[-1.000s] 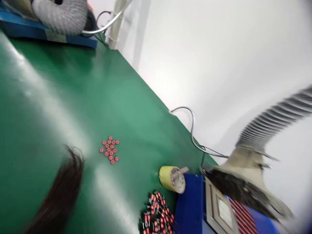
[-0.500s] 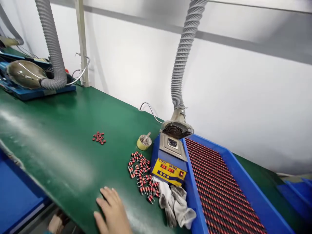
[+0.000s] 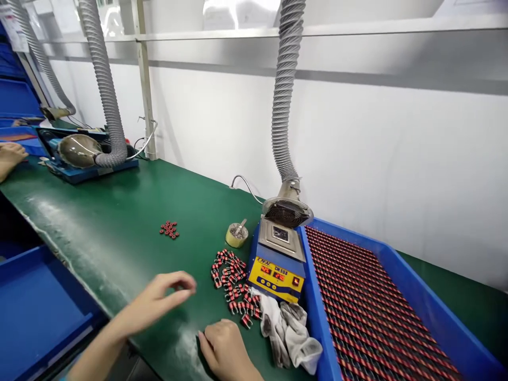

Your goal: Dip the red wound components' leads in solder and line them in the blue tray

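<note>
Far left: a co-worker's hand (image 3: 10, 157) lay at the frame edge, above a blue bin (image 3: 39, 312); a domed fume hood (image 3: 78, 151) sat on the far bench.

Mat: a green bench mat (image 3: 119, 211) carried a small cluster of red ring beads (image 3: 169, 229).

Left hand: the left hand (image 3: 159, 299) hovered above the mat, its fingers (image 3: 184, 283) curled with the tips drawn close; whether they held anything tiny could not be told.

Parts: a loose heap of red-and-black banded components (image 3: 230, 280) with bent wire leads lay between the hands and the station.

Right hand: the right hand (image 3: 226, 349) rested palm-down just below the heap, fingers lightly bent, open and empty.

Station: a small yellow tin (image 3: 237, 236) held a metal spatula beside a blue bench unit (image 3: 277, 278) showing red digits, under a round extractor hood (image 3: 286, 213) on a ribbed grey hose (image 3: 283, 90).

Cloth: a crumpled grey cloth (image 3: 288, 336) lay against the unit's front.

Tray: a blue tray (image 3: 420, 288) held dense rows of similar banded parts.

Risks: a careless sweep of either hand could scatter the heap or tangle its leads. If the unit ran hot, the cloth might scorch. A knock could disturb the tray's rows.
</note>
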`<act>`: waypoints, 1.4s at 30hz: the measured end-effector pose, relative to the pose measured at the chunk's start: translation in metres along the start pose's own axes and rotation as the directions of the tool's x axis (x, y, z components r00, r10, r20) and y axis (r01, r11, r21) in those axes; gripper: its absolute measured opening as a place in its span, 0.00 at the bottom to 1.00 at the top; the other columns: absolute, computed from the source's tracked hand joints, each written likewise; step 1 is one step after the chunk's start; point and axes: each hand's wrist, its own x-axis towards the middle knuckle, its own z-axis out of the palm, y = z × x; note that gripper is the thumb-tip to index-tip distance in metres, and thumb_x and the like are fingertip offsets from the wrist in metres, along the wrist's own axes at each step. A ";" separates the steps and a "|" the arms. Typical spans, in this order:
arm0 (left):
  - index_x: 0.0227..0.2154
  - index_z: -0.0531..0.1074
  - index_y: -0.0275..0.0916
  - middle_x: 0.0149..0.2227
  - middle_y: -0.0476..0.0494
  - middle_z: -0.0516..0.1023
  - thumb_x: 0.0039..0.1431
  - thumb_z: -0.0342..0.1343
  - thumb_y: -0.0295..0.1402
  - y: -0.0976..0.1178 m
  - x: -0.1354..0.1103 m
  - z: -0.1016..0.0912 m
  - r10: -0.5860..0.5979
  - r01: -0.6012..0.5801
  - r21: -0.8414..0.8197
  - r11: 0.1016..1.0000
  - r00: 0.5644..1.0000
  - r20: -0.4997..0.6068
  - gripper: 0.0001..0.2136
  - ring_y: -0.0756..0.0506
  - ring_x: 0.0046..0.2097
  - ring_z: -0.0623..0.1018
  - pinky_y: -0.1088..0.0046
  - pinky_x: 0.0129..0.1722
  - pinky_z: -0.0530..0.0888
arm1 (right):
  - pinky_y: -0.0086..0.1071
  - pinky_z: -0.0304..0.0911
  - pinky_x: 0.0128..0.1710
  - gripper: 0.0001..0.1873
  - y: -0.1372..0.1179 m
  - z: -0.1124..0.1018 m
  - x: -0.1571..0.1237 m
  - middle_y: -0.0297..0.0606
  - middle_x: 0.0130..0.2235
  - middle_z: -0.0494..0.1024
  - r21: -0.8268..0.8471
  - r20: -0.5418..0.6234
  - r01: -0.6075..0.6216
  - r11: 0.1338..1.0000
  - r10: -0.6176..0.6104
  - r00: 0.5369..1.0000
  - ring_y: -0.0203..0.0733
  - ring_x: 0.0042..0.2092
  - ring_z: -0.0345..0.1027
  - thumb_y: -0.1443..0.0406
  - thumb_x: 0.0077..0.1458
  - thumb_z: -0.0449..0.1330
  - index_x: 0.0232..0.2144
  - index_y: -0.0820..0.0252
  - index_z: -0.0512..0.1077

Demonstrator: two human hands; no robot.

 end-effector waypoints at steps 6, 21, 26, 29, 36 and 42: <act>0.43 0.66 0.39 0.42 0.46 0.72 0.48 0.46 0.22 -0.035 0.084 0.058 0.017 -0.032 0.211 0.977 0.997 0.074 0.18 0.48 0.38 0.72 0.73 0.39 0.68 | 0.30 0.43 0.21 0.26 0.002 0.003 -0.007 0.31 0.12 0.65 -0.012 -0.194 0.008 1.000 -0.010 0.981 0.31 0.15 0.57 0.62 0.61 0.38 0.12 0.60 0.57; 0.33 0.63 0.39 0.44 0.43 0.67 0.57 0.45 0.26 -0.047 0.077 0.082 0.165 -0.122 0.407 0.905 0.984 -0.071 0.04 0.44 0.46 0.69 0.66 0.46 0.67 | 0.31 0.39 0.18 0.25 0.003 0.005 -0.005 0.32 0.13 0.67 0.045 -0.102 -0.107 0.993 0.111 0.989 0.31 0.15 0.57 0.57 0.58 0.41 0.12 0.60 0.54; 0.41 0.63 0.40 0.39 0.45 0.68 0.58 0.43 0.27 -0.040 0.075 0.081 0.154 -0.125 0.484 0.866 0.988 -0.020 0.10 0.45 0.41 0.70 0.68 0.41 0.68 | 0.31 0.39 0.20 0.20 0.003 0.004 -0.009 0.31 0.14 0.68 0.079 -0.065 -0.127 0.989 0.132 0.989 0.31 0.17 0.59 0.60 0.55 0.44 0.14 0.60 0.53; 0.46 0.63 0.43 0.41 0.45 0.66 0.58 0.44 0.27 -0.039 0.078 0.079 0.131 -0.120 0.499 0.858 0.991 0.014 0.13 0.45 0.43 0.69 0.69 0.43 0.67 | 0.31 0.39 0.20 0.18 0.003 0.004 -0.009 0.31 0.15 0.68 0.087 -0.048 -0.120 0.989 0.125 0.991 0.31 0.18 0.60 0.61 0.54 0.46 0.14 0.60 0.54; 0.32 0.65 0.40 0.36 0.49 0.65 0.55 0.53 0.35 -0.038 0.074 0.068 0.051 -0.057 0.468 0.882 0.998 0.025 0.05 0.46 0.37 0.69 0.71 0.35 0.65 | 0.31 0.41 0.22 0.17 0.003 -0.007 -0.007 0.32 0.16 0.69 0.138 0.025 -0.150 0.979 0.148 0.989 0.32 0.19 0.60 0.63 0.55 0.46 0.16 0.59 0.54; 0.43 0.65 0.47 0.41 0.51 0.66 0.52 0.55 0.30 -0.038 0.066 0.058 0.051 -0.088 0.320 0.943 0.991 0.123 0.15 0.47 0.42 0.69 0.74 0.38 0.66 | 0.31 0.41 0.23 0.17 0.004 -0.006 -0.009 0.30 0.17 0.66 0.216 0.061 -0.203 0.955 0.195 0.979 0.32 0.20 0.58 0.63 0.55 0.47 0.16 0.59 0.52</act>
